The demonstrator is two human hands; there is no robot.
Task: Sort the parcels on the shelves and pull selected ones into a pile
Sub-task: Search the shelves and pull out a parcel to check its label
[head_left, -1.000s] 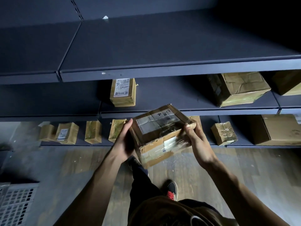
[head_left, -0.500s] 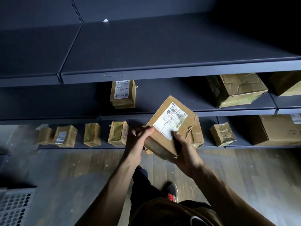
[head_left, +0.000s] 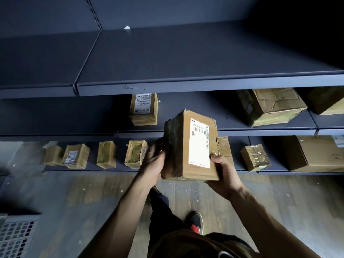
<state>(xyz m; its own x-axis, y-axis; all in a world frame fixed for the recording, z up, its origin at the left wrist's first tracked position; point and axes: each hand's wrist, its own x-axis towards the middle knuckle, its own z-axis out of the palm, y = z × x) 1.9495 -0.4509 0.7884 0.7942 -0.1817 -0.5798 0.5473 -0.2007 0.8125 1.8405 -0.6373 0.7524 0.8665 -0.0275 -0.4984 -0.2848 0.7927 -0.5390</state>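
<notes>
Swung upright from its tilt, the brown taped cardboard parcel with a white label (head_left: 193, 146) sits between my hands. My right hand (head_left: 223, 174) clamps its lower corner, thumb on top; my left hand (head_left: 155, 161) touches its dark side, too blurred to tell the grip.

11 parcels (head_left: 270, 107): 3 on the middle shelf (head_left: 260, 131), 7 on the bottom shelf (head_left: 119, 165), 1 held parcel (head_left: 188, 146). 3 shelves (head_left: 186, 62), 1 perforated crate (head_left: 14, 237).

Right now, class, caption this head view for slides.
Right hand grips a labelled parcel, left hand at its side, before dark shelves.
</notes>
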